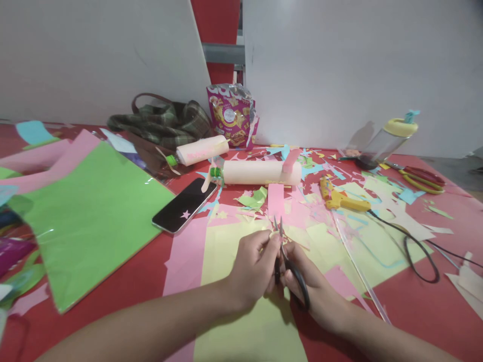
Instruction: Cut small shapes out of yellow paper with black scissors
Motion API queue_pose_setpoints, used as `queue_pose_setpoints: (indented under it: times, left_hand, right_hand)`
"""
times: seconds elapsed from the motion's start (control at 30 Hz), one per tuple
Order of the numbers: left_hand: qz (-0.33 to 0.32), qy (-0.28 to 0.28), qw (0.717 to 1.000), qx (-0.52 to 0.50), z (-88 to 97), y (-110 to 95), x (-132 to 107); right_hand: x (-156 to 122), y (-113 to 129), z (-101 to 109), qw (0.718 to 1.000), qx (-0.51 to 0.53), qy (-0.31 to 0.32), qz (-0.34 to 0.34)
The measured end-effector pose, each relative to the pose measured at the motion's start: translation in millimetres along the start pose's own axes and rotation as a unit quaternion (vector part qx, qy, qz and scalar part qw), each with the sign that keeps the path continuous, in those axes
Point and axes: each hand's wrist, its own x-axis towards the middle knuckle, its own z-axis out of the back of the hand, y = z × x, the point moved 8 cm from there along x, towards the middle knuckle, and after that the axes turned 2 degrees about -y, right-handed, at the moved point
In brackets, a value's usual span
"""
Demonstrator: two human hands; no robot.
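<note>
My right hand (307, 274) grips a pair of scissors (301, 286) by the black handles. The blades point away from me and stand a little apart. My left hand (254, 264) is closed in a pinch right beside the blades, on what looks like a small pale yellow scrap of paper (274, 234), mostly hidden by the fingers. Below both hands lies a large pale yellow sheet (241, 322) over a pink sheet (183, 266). Just beyond the blades is a pink paper strip (276, 198), close to a paper-wrapped bottle (256, 172) with a green cap, lying on its side.
A yellow glue gun (345, 201) with a black cord lies to the right, near a tilted clear bottle (388, 141) and red-yellow scissors (420, 178). Leftward are a phone (184, 206), green sheet (94, 216), second wrapped bottle (204, 150), snack bag (232, 115) and plaid bag (166, 120).
</note>
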Motion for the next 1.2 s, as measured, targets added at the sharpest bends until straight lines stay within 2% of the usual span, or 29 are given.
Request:
queue_pose_setpoints:
  times: [0.3,0.47,0.57,0.67,0.77,0.9,1.1,1.2]
  left_hand:
    - [-0.026,-0.02,0.998,0.053,4.2,-13.2,-1.5]
    - [-0.025,0.012,0.998,0.053,0.4,-14.1,1.5]
    - [-0.004,0.029,0.998,0.046,-1.5,-10.6,3.4]
    - [0.02,0.072,0.996,0.054,-7.1,-5.2,2.9]
    - [0.006,0.103,0.99,0.1,-10.5,-3.9,2.5]
    - [-0.03,0.123,0.98,0.154,-12.2,-6.4,3.4]
    - [-0.03,0.23,0.958,0.167,-23.6,-11.3,-1.0]
    - [-0.068,0.24,0.946,0.209,-22.7,-19.0,0.2]
  right_hand:
    - [1.9,-8.4,-2.5,0.998,0.062,-0.009,-0.031]
    - [5.2,-5.4,16.2,0.993,0.078,-0.092,0.002]
    - [6.1,-4.7,29.1,0.984,0.107,-0.144,0.018]
    - [7.0,-5.6,37.3,0.973,0.137,-0.185,0.019]
    - [7.7,-7.0,40.5,0.966,0.158,-0.206,0.019]
    - [7.8,-8.3,39.9,0.963,0.173,-0.204,0.017]
    - [6.9,-7.4,34.9,0.967,0.192,-0.17,0.004]
    - [7.2,-8.5,34.2,0.97,0.18,-0.162,-0.004]
